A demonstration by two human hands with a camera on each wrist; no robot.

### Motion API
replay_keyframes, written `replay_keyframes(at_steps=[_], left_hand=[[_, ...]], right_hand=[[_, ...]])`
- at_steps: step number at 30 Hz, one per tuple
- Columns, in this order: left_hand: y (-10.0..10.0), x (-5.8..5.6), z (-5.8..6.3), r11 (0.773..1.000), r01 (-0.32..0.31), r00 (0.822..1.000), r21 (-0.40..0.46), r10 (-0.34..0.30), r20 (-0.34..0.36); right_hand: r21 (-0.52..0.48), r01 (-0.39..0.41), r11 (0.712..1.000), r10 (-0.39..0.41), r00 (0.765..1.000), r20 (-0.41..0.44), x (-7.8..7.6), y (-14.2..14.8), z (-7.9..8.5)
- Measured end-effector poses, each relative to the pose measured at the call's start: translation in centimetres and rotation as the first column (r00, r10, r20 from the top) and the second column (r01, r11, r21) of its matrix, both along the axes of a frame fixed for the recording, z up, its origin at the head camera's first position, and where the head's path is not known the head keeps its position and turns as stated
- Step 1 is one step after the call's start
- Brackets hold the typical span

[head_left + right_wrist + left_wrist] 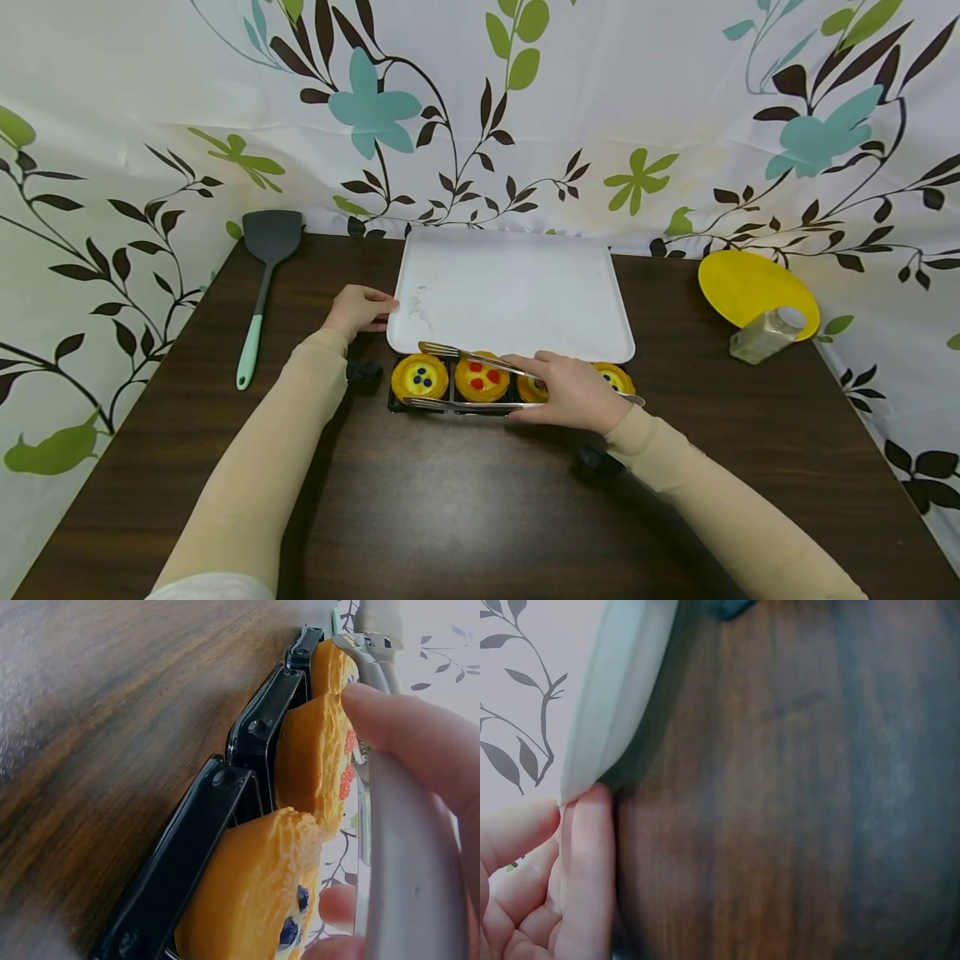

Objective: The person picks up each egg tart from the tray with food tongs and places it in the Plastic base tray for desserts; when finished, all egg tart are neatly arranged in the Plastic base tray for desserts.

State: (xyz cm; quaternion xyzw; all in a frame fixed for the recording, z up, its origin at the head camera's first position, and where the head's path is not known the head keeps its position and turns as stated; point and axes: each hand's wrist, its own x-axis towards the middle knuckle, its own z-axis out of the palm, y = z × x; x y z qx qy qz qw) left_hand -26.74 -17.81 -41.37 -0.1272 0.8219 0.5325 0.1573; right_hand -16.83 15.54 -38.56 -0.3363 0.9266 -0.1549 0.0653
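Note:
A white tray point(517, 292) lies at the back of the table, its left edge pinched between the thumb and fingers of my left hand point(356, 310). In front of it is a black plastic tray point(191, 847) holding a row of tarts. Blue berries top the leftmost tart point(420, 377), and red fruit pieces top the tart beside it point(482, 380). My right hand point(573, 396) grips metal tongs point(412, 862) above the row, their arms spread apart and pointing left. That hand partly covers the tarts on the right, including a blueberry tart point(247, 892).
A grey spatula point(272, 237) with a mint handle lies at the left. On the right, a glass shaker point(761, 337) overlaps a yellow plate point(738, 279) in the head view. A patterned cloth point(525, 150) hangs behind the dark wooden table point(450, 508).

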Motion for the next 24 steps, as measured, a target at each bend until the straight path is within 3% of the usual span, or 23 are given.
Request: replay_keyframes(at_steps=[16,24], left_hand=[[0.0,0.1,0.1,1.000,-0.002,1.000,-0.002,0.002,-0.011],[0.0,0.1,-0.1,1.000,-0.004,1.000,0.006,0.004,-0.013]], right_hand=[[-0.076,0.019,0.997,-0.021,0.999,-0.030,0.3,0.4,0.0],[-0.165,0.079,0.983,-0.084,0.996,-0.023,0.1,1.5,-0.1]])
